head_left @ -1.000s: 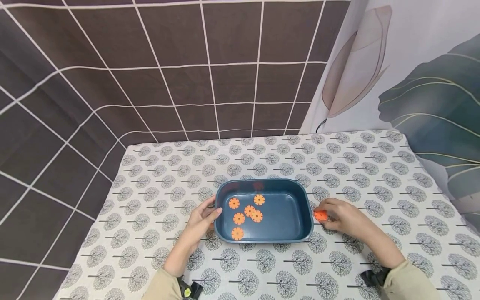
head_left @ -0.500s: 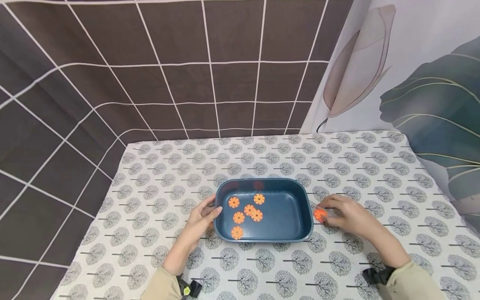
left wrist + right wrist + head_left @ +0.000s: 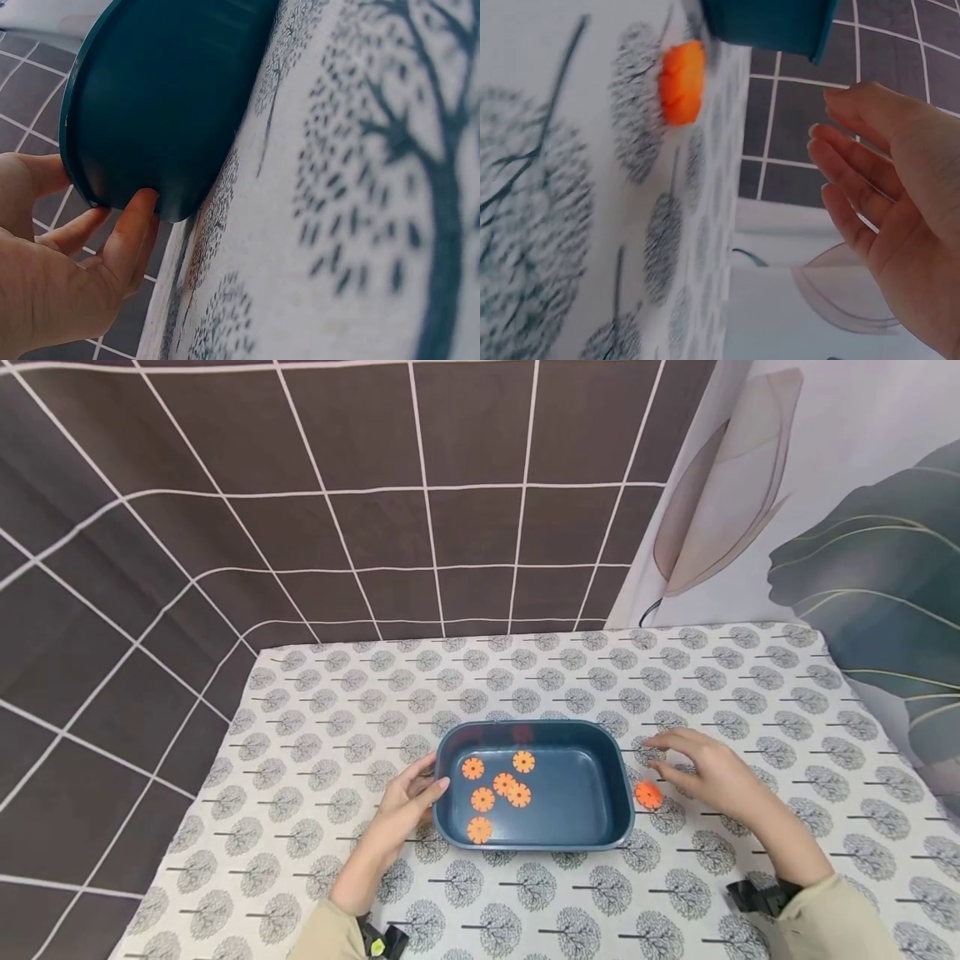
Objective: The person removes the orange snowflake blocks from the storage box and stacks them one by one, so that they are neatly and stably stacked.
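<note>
A dark blue rectangular plastic basin stands on the table, with several flat orange notched discs on the left half of its floor. My left hand grips the basin's left end, thumb over the rim and fingers against the outer wall, as the left wrist view shows too. Just outside the basin's right end lies another orange notched disc; from the side, in the right wrist view, this orange piece looks thick, like a small stack. Above and beyond it my right hand hovers with fingers parted, holding nothing.
A white tablecloth printed with grey trees covers the table. Behind it hangs a dark curtain with a white grid, and a pale leaf-patterned curtain is at the right.
My right hand has let go of the orange disc beside the basin and drawn up and away to the right. The left hand keeps its hold on the basin.
</note>
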Demonstrator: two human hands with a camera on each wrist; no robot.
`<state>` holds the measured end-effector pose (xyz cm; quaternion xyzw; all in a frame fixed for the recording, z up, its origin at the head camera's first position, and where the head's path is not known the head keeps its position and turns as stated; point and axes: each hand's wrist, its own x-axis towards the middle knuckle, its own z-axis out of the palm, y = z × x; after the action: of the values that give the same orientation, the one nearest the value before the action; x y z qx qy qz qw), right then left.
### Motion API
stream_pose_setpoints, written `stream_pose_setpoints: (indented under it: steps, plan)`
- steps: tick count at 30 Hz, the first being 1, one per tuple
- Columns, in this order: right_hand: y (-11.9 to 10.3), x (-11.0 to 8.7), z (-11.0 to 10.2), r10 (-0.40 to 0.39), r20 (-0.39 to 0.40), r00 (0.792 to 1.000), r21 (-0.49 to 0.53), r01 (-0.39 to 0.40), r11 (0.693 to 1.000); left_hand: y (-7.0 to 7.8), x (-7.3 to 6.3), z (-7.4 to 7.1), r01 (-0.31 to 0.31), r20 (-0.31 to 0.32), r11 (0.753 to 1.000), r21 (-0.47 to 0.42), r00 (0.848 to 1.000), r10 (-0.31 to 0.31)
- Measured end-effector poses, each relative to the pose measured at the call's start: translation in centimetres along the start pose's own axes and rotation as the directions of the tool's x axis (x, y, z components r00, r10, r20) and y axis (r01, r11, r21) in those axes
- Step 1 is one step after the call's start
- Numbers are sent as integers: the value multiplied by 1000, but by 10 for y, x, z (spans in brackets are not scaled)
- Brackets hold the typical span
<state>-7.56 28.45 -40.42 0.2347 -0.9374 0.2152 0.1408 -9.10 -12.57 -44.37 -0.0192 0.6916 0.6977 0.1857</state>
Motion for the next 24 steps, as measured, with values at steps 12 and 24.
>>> stream_pose_setpoints:
  steps: [12, 24]
  plan:
    - [-10, 35, 8, -9, -16, 1000, 89, 10, 996, 4, 2, 2, 11, 6, 1000, -8, 1000, -11]
    - [-27, 51, 37, -63, -37, 997, 185, 69, 980, 3, 2, -1, 13, 6, 1000, 17, 1000, -14]
